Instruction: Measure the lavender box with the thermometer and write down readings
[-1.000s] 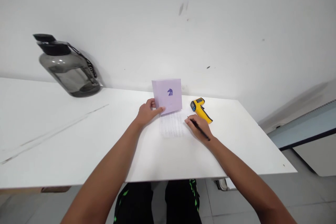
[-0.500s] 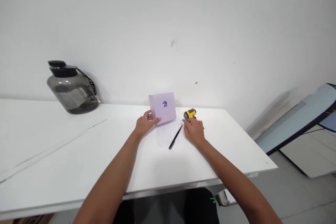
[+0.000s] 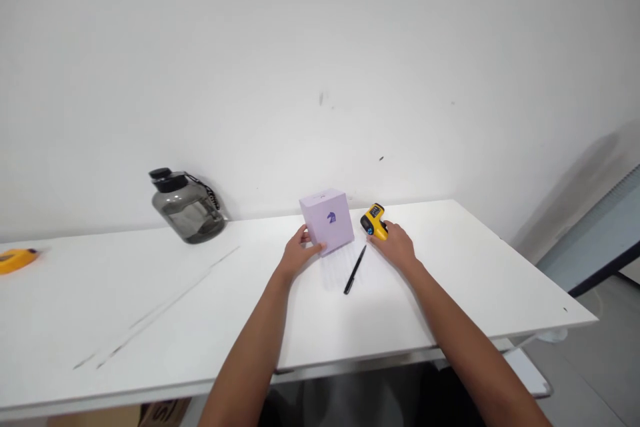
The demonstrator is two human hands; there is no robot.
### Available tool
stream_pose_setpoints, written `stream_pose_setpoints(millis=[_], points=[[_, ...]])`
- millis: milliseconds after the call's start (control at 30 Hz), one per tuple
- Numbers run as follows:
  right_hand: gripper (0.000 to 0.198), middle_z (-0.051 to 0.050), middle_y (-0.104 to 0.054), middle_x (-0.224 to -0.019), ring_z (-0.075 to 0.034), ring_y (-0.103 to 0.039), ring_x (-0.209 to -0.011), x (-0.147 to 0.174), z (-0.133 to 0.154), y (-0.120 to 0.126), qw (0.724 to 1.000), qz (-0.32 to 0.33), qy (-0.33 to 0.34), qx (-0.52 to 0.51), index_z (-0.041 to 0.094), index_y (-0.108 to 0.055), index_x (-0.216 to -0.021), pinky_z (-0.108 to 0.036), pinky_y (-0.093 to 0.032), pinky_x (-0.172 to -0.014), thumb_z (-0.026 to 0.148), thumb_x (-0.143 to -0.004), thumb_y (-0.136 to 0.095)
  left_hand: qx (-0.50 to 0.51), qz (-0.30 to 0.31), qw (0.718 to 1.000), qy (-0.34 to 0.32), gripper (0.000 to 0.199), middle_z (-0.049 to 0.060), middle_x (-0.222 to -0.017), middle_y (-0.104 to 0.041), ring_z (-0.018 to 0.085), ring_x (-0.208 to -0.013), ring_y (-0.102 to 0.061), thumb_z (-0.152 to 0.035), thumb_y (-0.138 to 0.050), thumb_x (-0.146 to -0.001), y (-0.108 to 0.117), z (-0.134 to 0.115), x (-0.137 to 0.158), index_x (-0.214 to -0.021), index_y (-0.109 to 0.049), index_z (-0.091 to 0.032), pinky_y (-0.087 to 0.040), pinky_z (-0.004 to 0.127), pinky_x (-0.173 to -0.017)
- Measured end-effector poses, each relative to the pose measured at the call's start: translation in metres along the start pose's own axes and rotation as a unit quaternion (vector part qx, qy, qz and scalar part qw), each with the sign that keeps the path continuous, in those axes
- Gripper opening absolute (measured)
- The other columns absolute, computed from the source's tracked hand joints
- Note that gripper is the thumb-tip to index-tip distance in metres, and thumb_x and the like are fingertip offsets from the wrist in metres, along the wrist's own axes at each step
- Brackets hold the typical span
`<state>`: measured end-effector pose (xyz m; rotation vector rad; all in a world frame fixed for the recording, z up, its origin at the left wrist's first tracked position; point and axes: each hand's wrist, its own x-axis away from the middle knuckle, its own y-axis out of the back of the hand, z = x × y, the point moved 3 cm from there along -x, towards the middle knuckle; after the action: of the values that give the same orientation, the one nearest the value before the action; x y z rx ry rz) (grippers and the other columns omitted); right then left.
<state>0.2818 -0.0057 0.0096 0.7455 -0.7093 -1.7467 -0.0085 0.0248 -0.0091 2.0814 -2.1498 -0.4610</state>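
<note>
My left hand (image 3: 299, 252) grips the lower left side of a light purple box (image 3: 330, 221), thumb on its front and fingers behind. A dark blue horse-head mark shows on the box's front face, and the box is slightly tilted. My right hand (image 3: 399, 245) is closed on the handle of a yellow and black infrared thermometer (image 3: 375, 220), to the right of the box. Its fingers are partly hidden by the hand. Between the two hands a black pen (image 3: 355, 270) lies slantwise on the white table (image 3: 200, 320).
A large grey see-through water jug (image 3: 189, 210) with a black lid stands near the wall on the left. At the far left edge lies a yellow-orange tool (image 3: 17, 259), partly cut off. Beyond the table's right end leans a pale blue panel (image 3: 590, 240).
My right hand has closed around the thermometer's handle, where before its fingers were just in front of it. The view has turned left. My left hand stays on the box, whose top now shows.
</note>
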Motion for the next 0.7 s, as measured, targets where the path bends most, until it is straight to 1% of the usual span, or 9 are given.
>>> stream_pose_setpoints(millis=[33, 100, 167, 200, 233, 300, 433, 567, 700], points=[[0.06, -0.016, -0.065, -0.124, -0.031, -0.061, -0.113, 0.004, 0.004, 0.002, 0.997, -0.012, 0.021, -0.068, 0.015, -0.059, -0.13, -0.039, -0.046, -0.091, 0.048, -0.081, -0.068, 0.002, -0.002, 1.0, 0.0, 0.086, 0.012, -0.121, -0.069, 0.029, -0.116, -0.064, -0.048, -0.086, -0.06, 0.0, 0.0, 0.0, -0.136, -0.057, -0.021, -0.049, 0.045, -0.103], [0.055, -0.012, -0.067, -0.12, -0.027, -0.063, -0.106, 0.015, 0.018, 0.002, 0.975, -0.026, 0.072, -0.21, 0.018, -0.06, -0.126, -0.037, -0.048, -0.089, 0.047, -0.079, -0.066, 0.007, -0.003, 1.0, -0.003, 0.086, 0.012, -0.121, -0.07, 0.03, -0.116, -0.064, -0.047, -0.087, -0.059, 0.001, 0.001, -0.001, -0.136, -0.058, -0.021, -0.049, 0.046, -0.103], [0.049, -0.008, -0.069, -0.107, -0.024, -0.063, -0.093, 0.028, 0.034, -0.003, 0.942, -0.024, 0.117, -0.314, 0.019, -0.063, -0.117, -0.035, -0.05, -0.081, 0.046, -0.077, -0.064, 0.012, 0.001, 1.0, -0.006, 0.087, 0.012, -0.121, -0.07, 0.03, -0.115, -0.064, -0.046, -0.088, -0.058, 0.0, 0.005, -0.002, -0.136, -0.058, -0.021, -0.05, 0.047, -0.102], [0.042, -0.006, -0.069, -0.095, -0.022, -0.062, -0.082, 0.034, 0.042, -0.008, 0.932, -0.011, 0.125, -0.339, 0.018, -0.064, -0.109, -0.033, -0.05, -0.075, 0.045, -0.076, -0.063, 0.015, 0.003, 1.0, -0.008, 0.088, 0.012, -0.121, -0.07, 0.03, -0.114, -0.065, -0.046, -0.089, -0.058, 0.0, 0.006, -0.003, -0.136, -0.058, -0.022, -0.05, 0.047, -0.102], [0.036, -0.003, -0.066, -0.084, -0.02, -0.058, -0.073, 0.039, 0.049, -0.014, 0.926, 0.0, 0.126, -0.357, 0.018, -0.064, -0.099, -0.032, -0.049, -0.069, 0.045, -0.076, -0.062, 0.019, 0.007, 1.0, -0.01, 0.088, 0.012, -0.12, -0.07, 0.031, -0.114, -0.065, -0.046, -0.089, -0.057, -0.001, 0.008, -0.003, -0.136, -0.058, -0.021, -0.051, 0.047, -0.101], [0.029, 0.0, -0.061, -0.074, -0.017, -0.054, -0.067, 0.047, 0.059, -0.026, 0.913, 0.017, 0.126, -0.388, 0.019, -0.062, -0.09, -0.031, -0.047, -0.065, 0.044, -0.076, -0.062, 0.026, 0.005, 1.0, -0.012, 0.087, 0.012, -0.119, -0.071, 0.031, -0.114, -0.066, -0.045, -0.089, -0.057, -0.002, 0.011, -0.003, -0.135, -0.058, -0.02, -0.051, 0.047, -0.101], [0.031, -0.001, -0.061, -0.075, -0.017, -0.053, -0.068, 0.056, 0.06, -0.041, 0.898, 0.033, 0.104, -0.427, 0.018, -0.062, -0.088, -0.031, -0.046, -0.066, 0.046, -0.075, -0.068, 0.027, 0.001, 0.999, -0.019, 0.085, 0.011, -0.117, -0.071, 0.029, -0.113, -0.066, -0.047, -0.087, -0.061, -0.003, 0.013, 0.0, -0.136, -0.056, -0.02, -0.052, 0.045, -0.102], [0.037, -0.003, -0.063, -0.076, -0.018, -0.055, -0.07, 0.06, 0.048, -0.046, 0.897, 0.062, 0.078, -0.431, 0.017, -0.064, -0.087, -0.033, -0.048, -0.069, 0.049, -0.073, -0.074, 0.008, 0.004, 1.0, -0.028, 0.084, 0.012, -0.121, -0.07, 0.028, -0.114, -0.066, -0.048, -0.086, -0.062, -0.003, 0.011, 0.002, -0.135, -0.056, -0.019, -0.053, 0.044, -0.101], [0.04, -0.003, -0.065, -0.074, -0.019, -0.056, -0.068, 0.062, 0.047, -0.05, 0.889, 0.059, 0.059, -0.45, 0.016, -0.066, -0.087, -0.034, -0.049, -0.068, 0.052, -0.071, -0.075, -0.009, 0.005, 1.0, -0.029, 0.082, 0.011, -0.12, -0.07, 0.028, -0.114, -0.067, -0.048, -0.086, -0.062, -0.003, 0.007, 0.005, -0.133, -0.057, -0.021, -0.053, 0.044, -0.101]])
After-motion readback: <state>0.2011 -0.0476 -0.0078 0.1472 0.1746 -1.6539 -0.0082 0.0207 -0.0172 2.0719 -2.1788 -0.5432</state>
